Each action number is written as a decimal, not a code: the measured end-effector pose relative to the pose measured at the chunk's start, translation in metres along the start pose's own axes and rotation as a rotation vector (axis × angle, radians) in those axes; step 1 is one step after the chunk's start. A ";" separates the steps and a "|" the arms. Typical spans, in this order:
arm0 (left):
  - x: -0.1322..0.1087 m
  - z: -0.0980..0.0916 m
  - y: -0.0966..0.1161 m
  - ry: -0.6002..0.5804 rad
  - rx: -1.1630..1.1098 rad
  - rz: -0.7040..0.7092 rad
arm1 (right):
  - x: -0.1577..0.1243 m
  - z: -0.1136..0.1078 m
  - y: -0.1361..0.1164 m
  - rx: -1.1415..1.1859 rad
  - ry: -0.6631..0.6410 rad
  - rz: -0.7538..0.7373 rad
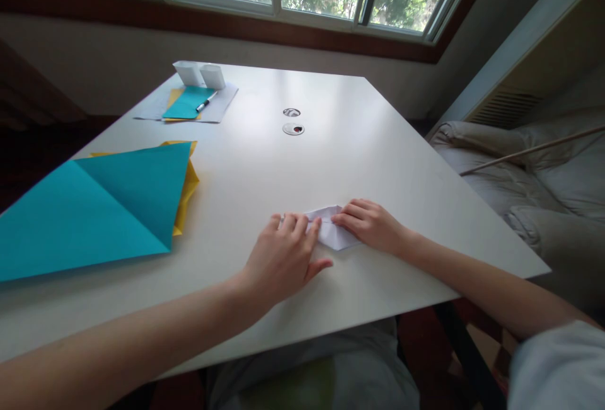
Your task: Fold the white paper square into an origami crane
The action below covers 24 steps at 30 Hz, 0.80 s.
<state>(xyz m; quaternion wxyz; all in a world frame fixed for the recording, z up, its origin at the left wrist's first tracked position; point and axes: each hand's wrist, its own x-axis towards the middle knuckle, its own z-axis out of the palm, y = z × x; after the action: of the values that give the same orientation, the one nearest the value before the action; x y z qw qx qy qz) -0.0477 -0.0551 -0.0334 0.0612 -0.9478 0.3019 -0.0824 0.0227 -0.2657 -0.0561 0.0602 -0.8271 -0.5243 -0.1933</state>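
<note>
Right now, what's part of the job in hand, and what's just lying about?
In the job:
- white folded paper, under both hands' fingers
- left hand
- right hand
- table, the work surface

Apparently just lying about, untouched:
- large blue sheet
- yellow paper under it
- small blue sheet
- pen
- two small white objects

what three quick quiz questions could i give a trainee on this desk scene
1. True or false: the bare left hand and bare right hand both touch the folded white paper.
2. How many small white box-shaped things stand near the far left corner of the smooth white table? A: one; B: two; C: four.
3. Fill the gap: edges of folded ___ paper show from under the large creased teal paper.

Key: 1 true; 2 B; 3 yellow.
</note>
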 end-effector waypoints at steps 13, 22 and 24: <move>0.011 0.022 0.002 0.010 -0.135 0.103 | -0.007 0.003 -0.006 -0.023 0.084 0.095; 0.012 0.022 0.003 0.014 -0.134 0.091 | -0.006 0.001 -0.005 0.057 0.068 0.130; 0.012 0.021 0.003 0.015 -0.126 0.093 | -0.006 0.000 -0.003 0.087 0.060 0.146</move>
<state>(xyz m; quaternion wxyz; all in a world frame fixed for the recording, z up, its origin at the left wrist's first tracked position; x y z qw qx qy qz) -0.0357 -0.0636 -0.0532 0.0031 -0.9341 0.3506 -0.0677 0.0172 -0.2696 -0.0588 0.1259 -0.8535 -0.4685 -0.1902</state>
